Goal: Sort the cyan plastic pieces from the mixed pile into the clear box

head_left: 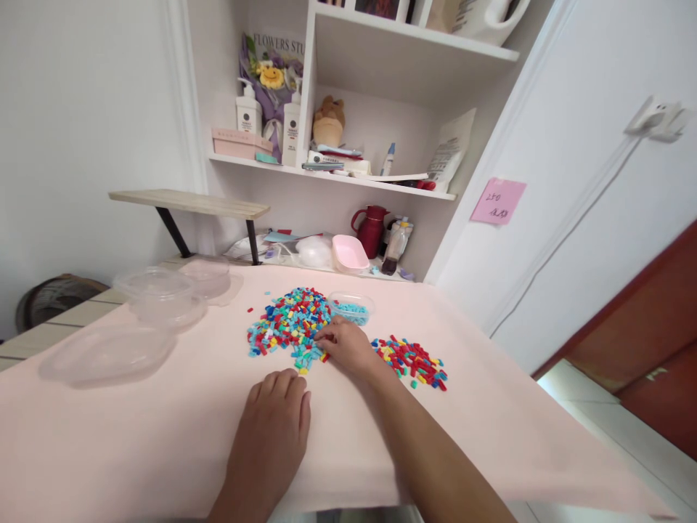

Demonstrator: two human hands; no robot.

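My right hand (348, 347) reaches to the right edge of a large pile of small coloured bricks (297, 316). Its fingertips are drawn together in a pinch among light blue pieces; whatever is between them is too small to make out. Just behind this hand sits a clear plastic container (366, 299) holding light blue bricks (351, 312). My left hand (276, 410) lies palm down on the pink tabletop in front of the pile, fingers laid out and holding nothing. A second, smaller pile of mostly red bricks (417, 362) spreads to the right of my right forearm.
Several clear plastic containers (155, 282) and a clear lid-like piece (109, 354) stand on the left of the pink-covered table (190, 443). At the back are a pink tub (350, 254), a dark red jug (372, 231) and a bottle (396, 249). A small wooden stand (188, 202) rises at back left.
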